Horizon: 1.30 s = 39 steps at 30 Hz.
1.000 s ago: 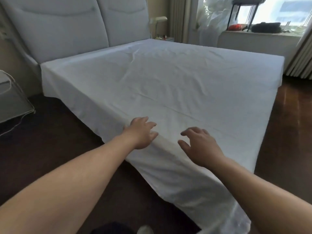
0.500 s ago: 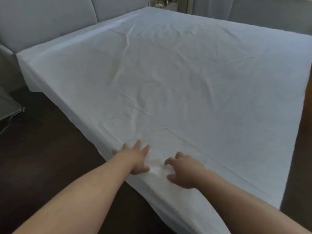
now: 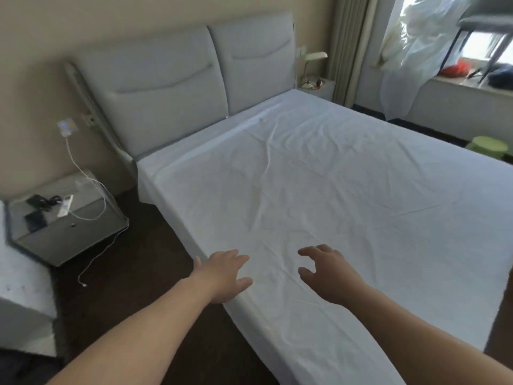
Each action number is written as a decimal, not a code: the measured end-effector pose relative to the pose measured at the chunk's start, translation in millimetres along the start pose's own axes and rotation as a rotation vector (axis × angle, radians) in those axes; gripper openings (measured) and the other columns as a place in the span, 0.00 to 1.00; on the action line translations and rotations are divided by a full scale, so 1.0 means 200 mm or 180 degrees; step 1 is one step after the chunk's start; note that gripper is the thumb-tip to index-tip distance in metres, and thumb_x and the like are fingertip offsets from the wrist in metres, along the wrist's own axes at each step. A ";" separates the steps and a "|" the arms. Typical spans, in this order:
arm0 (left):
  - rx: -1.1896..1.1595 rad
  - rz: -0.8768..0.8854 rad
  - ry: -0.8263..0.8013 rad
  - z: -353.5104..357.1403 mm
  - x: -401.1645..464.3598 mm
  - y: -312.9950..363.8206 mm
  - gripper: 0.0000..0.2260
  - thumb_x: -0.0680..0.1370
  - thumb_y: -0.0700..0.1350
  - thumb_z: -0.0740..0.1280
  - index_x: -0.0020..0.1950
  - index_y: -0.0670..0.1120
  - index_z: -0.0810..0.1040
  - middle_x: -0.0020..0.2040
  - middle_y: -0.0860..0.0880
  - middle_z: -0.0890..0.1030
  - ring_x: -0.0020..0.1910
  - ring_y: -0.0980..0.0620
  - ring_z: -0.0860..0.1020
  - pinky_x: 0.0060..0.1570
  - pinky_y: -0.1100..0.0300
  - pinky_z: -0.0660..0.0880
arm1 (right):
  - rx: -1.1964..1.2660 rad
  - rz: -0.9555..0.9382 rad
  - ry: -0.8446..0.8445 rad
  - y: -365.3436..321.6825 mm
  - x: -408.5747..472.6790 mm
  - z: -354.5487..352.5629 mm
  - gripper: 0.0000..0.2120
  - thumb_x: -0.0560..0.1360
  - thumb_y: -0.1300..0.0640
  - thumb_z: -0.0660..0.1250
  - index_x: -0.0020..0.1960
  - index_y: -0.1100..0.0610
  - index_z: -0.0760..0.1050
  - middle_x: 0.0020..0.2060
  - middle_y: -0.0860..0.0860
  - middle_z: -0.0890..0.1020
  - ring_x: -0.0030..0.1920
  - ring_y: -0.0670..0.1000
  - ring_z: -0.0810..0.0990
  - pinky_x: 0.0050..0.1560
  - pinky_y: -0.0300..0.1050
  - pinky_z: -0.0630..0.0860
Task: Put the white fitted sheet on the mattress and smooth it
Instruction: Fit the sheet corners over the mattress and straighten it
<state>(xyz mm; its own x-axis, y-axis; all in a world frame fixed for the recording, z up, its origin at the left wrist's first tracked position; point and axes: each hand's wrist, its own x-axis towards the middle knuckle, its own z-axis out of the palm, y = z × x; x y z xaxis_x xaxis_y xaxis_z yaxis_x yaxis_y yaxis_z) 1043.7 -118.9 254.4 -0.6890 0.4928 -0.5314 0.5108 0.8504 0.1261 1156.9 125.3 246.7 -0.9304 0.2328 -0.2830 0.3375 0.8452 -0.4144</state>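
Head view, sole entry. Item: white fitted sheet (image 3: 319,190), spread over the whole top of the mattress (image 3: 145,182), reaching the grey headboard (image 3: 177,87) at the far end and falling over the near side toward the dark floor (image 3: 133,273). Condition: mostly flat, with one long crease running from near the headboard down the middle and finer wrinkles fanning toward my side. My left hand (image 3: 222,276): at the near edge of the bed, fingers (image 3: 236,258) straight and spread, holding nothing, palm low over the cloth; whether it touches I cannot tell. My right hand (image 3: 327,273): just beside it over the sheet, fingers (image 3: 308,251) loosely curved and apart from the thumb, also empty. Handling, as I judge it: thin, light, soft cloth that slides and bunches readily, no risk of damage; best worked with flat palms pushed outward from the middle crease, and taken by the hem along the side drop when slack must be pulled down. Progress, by estimate: sheet on, smoothing left to do. Also present: a bedside table (image 3: 66,220) at left with a white charging cable (image 3: 83,173) trailing to the floor, a lamp (image 3: 313,58) past the headboard, a green stool (image 3: 490,147) at the far right.
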 end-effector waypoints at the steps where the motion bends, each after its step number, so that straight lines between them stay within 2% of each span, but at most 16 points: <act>1: -0.0110 -0.0040 0.0119 -0.12 -0.02 -0.12 0.31 0.82 0.66 0.55 0.83 0.60 0.51 0.84 0.56 0.49 0.82 0.48 0.49 0.75 0.27 0.45 | 0.0031 -0.0079 0.0086 -0.14 0.08 -0.05 0.24 0.79 0.43 0.63 0.75 0.43 0.68 0.72 0.46 0.71 0.71 0.52 0.69 0.67 0.50 0.72; 7: -0.0534 -0.0134 0.0554 -0.57 -0.03 -0.88 0.32 0.81 0.66 0.57 0.83 0.57 0.54 0.83 0.55 0.54 0.82 0.46 0.53 0.77 0.32 0.50 | 0.0253 -0.0174 0.0359 -0.84 0.53 -0.11 0.25 0.78 0.44 0.65 0.74 0.43 0.69 0.72 0.46 0.70 0.70 0.51 0.72 0.68 0.51 0.72; 12: -0.0757 -0.0325 0.0694 -0.87 -0.04 -1.49 0.30 0.81 0.63 0.59 0.81 0.53 0.61 0.80 0.52 0.61 0.79 0.45 0.59 0.76 0.37 0.57 | 0.0150 -0.0263 0.0216 -1.41 0.89 -0.01 0.27 0.79 0.45 0.64 0.76 0.44 0.66 0.74 0.46 0.67 0.71 0.53 0.70 0.67 0.49 0.73; 16: -0.0744 -0.0357 0.0843 -1.06 0.05 -1.80 0.30 0.82 0.62 0.59 0.81 0.53 0.62 0.82 0.52 0.59 0.80 0.45 0.57 0.77 0.39 0.57 | 0.0093 -0.0429 0.0135 -1.72 1.16 0.00 0.28 0.79 0.45 0.64 0.77 0.44 0.64 0.75 0.47 0.66 0.73 0.53 0.69 0.69 0.50 0.71; 22: -0.0666 -0.0498 0.0895 -1.34 0.45 -2.17 0.27 0.82 0.61 0.60 0.80 0.53 0.65 0.81 0.53 0.62 0.79 0.45 0.60 0.76 0.42 0.60 | 0.0100 -0.0468 0.0249 -1.96 1.73 -0.14 0.28 0.79 0.45 0.65 0.78 0.46 0.64 0.76 0.48 0.66 0.73 0.55 0.69 0.71 0.51 0.69; 26: -0.0563 -0.0482 0.0892 -1.52 0.85 -2.40 0.28 0.81 0.61 0.61 0.80 0.53 0.65 0.81 0.53 0.62 0.79 0.46 0.60 0.77 0.47 0.60 | -0.0064 -0.0454 0.0438 -2.08 2.22 -0.20 0.27 0.80 0.43 0.62 0.77 0.45 0.64 0.75 0.47 0.66 0.72 0.55 0.70 0.67 0.55 0.73; 31: -0.0552 -0.0438 0.0423 -1.81 1.31 -2.66 0.28 0.81 0.61 0.61 0.80 0.54 0.65 0.79 0.55 0.63 0.79 0.48 0.59 0.77 0.50 0.60 | 0.0166 -0.0332 0.0152 -2.28 2.82 -0.24 0.27 0.81 0.42 0.61 0.77 0.46 0.64 0.76 0.47 0.66 0.72 0.54 0.69 0.67 0.54 0.73; 33: -0.0544 -0.0418 0.0419 -1.92 1.48 -2.79 0.28 0.80 0.61 0.61 0.79 0.55 0.66 0.79 0.56 0.63 0.79 0.48 0.60 0.76 0.49 0.61 | 0.0232 -0.0311 0.0101 -2.35 3.02 -0.26 0.26 0.81 0.42 0.61 0.77 0.47 0.64 0.75 0.47 0.66 0.72 0.55 0.70 0.67 0.54 0.73; 37: -0.0472 -0.0332 0.0399 -2.12 1.78 -3.04 0.24 0.82 0.57 0.61 0.78 0.52 0.68 0.79 0.54 0.64 0.78 0.51 0.62 0.77 0.54 0.59 | 0.0403 -0.0140 0.0038 -2.49 3.38 -0.29 0.26 0.81 0.42 0.62 0.77 0.48 0.65 0.73 0.50 0.70 0.64 0.54 0.77 0.64 0.52 0.76; 39: -0.0482 -0.0275 0.0312 -2.19 1.96 -3.19 0.24 0.82 0.56 0.61 0.77 0.52 0.69 0.78 0.54 0.66 0.76 0.52 0.65 0.76 0.54 0.62 | 0.0477 -0.0043 -0.0011 -2.56 3.56 -0.27 0.26 0.81 0.42 0.62 0.77 0.48 0.65 0.72 0.50 0.71 0.62 0.52 0.78 0.62 0.50 0.76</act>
<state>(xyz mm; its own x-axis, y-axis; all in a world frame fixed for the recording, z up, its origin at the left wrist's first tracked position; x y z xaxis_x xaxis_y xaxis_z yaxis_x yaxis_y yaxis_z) 222.2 -387.1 332.7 -0.7774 0.4261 -0.4627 0.3695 0.9047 0.2122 314.0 -115.8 304.5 -0.9346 0.2200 -0.2795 0.3427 0.7670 -0.5425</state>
